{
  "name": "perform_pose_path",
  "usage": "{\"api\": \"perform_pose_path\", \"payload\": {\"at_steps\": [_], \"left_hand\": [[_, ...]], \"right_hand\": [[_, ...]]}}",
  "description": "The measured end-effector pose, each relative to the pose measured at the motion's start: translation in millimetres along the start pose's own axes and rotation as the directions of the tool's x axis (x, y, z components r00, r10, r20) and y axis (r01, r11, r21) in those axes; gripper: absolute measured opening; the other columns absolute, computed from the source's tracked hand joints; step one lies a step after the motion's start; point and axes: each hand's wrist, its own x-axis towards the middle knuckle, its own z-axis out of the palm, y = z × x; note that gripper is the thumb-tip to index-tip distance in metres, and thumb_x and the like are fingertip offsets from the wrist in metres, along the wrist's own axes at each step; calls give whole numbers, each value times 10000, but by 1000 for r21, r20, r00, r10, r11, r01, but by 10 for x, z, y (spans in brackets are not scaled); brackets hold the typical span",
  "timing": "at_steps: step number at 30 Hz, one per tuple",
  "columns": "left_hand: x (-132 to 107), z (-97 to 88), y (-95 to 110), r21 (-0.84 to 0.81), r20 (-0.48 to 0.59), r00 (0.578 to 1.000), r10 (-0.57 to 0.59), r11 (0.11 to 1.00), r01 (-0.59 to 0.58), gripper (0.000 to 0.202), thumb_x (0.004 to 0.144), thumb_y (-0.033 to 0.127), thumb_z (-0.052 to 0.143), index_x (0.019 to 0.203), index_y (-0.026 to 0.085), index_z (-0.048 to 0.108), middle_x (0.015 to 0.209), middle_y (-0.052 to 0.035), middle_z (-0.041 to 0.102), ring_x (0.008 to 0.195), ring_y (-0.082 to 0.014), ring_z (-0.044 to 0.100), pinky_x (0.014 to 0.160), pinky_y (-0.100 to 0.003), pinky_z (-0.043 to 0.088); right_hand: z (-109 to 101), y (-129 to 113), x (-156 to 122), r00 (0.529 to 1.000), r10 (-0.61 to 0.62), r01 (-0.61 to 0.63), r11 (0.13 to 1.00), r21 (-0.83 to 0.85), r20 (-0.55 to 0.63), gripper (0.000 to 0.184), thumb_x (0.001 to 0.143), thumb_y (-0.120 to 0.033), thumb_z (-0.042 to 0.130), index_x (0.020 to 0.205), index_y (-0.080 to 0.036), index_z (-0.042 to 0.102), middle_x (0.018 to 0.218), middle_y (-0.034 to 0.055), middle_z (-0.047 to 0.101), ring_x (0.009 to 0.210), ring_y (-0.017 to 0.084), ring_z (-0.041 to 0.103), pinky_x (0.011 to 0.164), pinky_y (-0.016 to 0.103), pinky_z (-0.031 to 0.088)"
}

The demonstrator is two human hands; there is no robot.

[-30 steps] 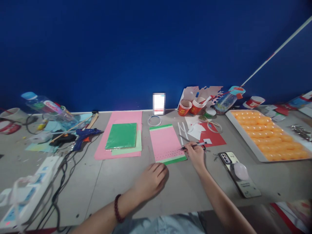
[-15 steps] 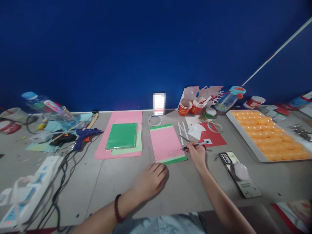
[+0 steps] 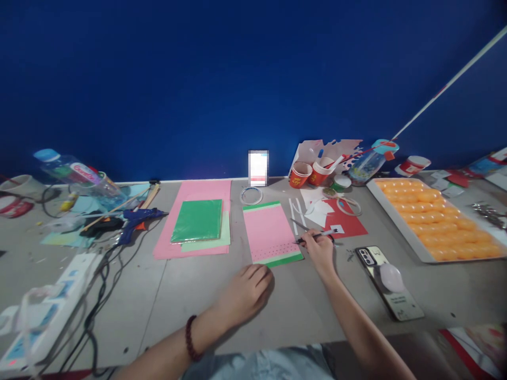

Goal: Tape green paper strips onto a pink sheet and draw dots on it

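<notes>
A pink sheet of paper [image 3: 267,224] with green strips along its top and bottom edges lies before me. Rows of small dark dots cover its lower part. My right hand [image 3: 319,248] is closed round a dark pen [image 3: 301,240], its tip at the sheet's right edge by the dots. Against this hand lie a pair of scissors [image 3: 299,224], partly hidden by the fingers. My left hand [image 3: 251,293] rests palm down by the sheet's lower left corner, its fingers loosely curled and together. Nothing shows in it; the palm is hidden.
Left are a green paper pack [image 3: 197,220], a blue glue gun [image 3: 137,221], cables and a power strip [image 3: 47,311]. Right are red paper cups [image 3: 301,174], a red sheet [image 3: 348,224], a phone [image 3: 390,285] and a tray of orange balls [image 3: 380,203]. White strips [image 3: 293,216] lie beside the pink sheet.
The view has shifted very slightly. My right hand stays almost in place with the pen at the dots, and my left hand has not moved.
</notes>
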Motion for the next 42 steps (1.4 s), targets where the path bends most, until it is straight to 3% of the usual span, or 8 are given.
{"api": "perform_pose_path", "payload": {"at_steps": [22, 30, 35, 38, 42], "left_hand": [[-9, -2, -4, -44, -5, 1000, -13, 999, 13, 374, 876, 123, 462, 1247, 168, 465, 1126, -122, 604, 1056, -241, 569, 880, -407, 506], [-18, -38, -47, -62, -57, 998, -7, 998, 3, 359, 865, 93, 456, 1215, 170, 478, 1079, -118, 604, 1029, -233, 564, 861, -386, 499], [-25, -159, 2, 131, 3, 993, -117, 985, 115, 144, 857, 153, 503, 994, 159, 548, 864, -72, 598, 789, -228, 546, 690, -368, 468], [-77, -220, 36, 242, 46, 983, -179, 957, 163, 105, 855, 183, 524, 953, 161, 555, 860, -65, 600, 779, -238, 535, 677, -374, 438], [-140, -245, 21, 262, 90, 980, -180, 953, 151, 70, 863, 153, 515, 919, 170, 554, 872, -61, 604, 760, -231, 532, 662, -366, 414]], "right_hand": [[-19, 42, 18, 998, -62, 61, 997, -43, -12, 293, 695, -427, 536, 548, -181, 595, 474, 26, 628, 516, 177, 613, 463, 225, 407], [-3, -12, 4, 995, -94, 95, 988, 120, -14, 340, 706, -496, 577, 613, -170, 607, 515, 36, 629, 502, 174, 596, 431, 239, 400], [25, -62, -19, 998, -56, 48, 960, 276, 18, 336, 667, -493, 661, 722, -164, 612, 501, -3, 596, 445, 133, 536, 402, 219, 374], [39, -47, -14, 998, -50, 32, 952, 305, 49, 381, 659, -519, 683, 760, -159, 608, 536, 9, 616, 439, 116, 513, 387, 208, 362], [56, -18, -14, 992, -70, 33, 948, 317, 107, 414, 670, -533, 691, 808, -150, 621, 603, 28, 646, 452, 108, 510, 392, 206, 375]]}}
